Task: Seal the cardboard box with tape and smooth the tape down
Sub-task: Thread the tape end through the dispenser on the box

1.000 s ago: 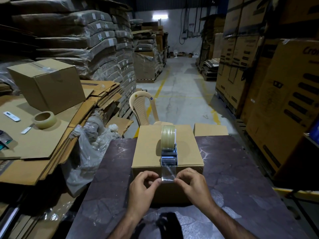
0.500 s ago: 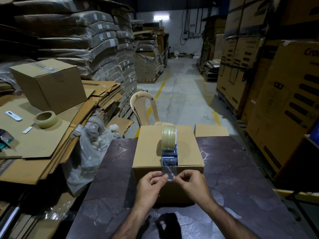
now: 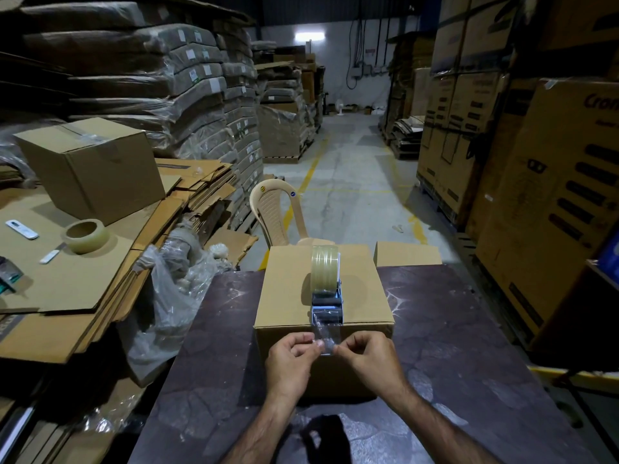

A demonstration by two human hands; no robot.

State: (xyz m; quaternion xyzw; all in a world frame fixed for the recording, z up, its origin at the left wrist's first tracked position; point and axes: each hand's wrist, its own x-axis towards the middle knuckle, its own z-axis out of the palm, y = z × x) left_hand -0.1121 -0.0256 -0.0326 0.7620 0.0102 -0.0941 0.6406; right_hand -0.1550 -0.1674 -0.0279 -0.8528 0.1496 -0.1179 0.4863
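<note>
A closed cardboard box (image 3: 284,296) stands on the dark table (image 3: 469,346) in front of me. A tape dispenser (image 3: 326,296) with a clear tape roll rests upright on the box's top, near its front edge. A strip of clear tape (image 3: 326,338) hangs from the dispenser over the box's front edge. My left hand (image 3: 289,363) pinches the strip's left side. Its right side is pinched by my right hand (image 3: 371,360). Both hands are in front of the box's front face.
A plastic chair (image 3: 274,216) stands behind the table. To the left lie flat cardboard sheets with a spare tape roll (image 3: 86,236), a sealed box (image 3: 90,165) and crumpled plastic wrap (image 3: 174,296). Stacked cartons (image 3: 552,195) line the right side. A smaller box (image 3: 407,253) sits behind the table.
Both hands have drawn closer together on the tape end and shifted slightly down the box's front. The dispenser has stayed in place on the box.
</note>
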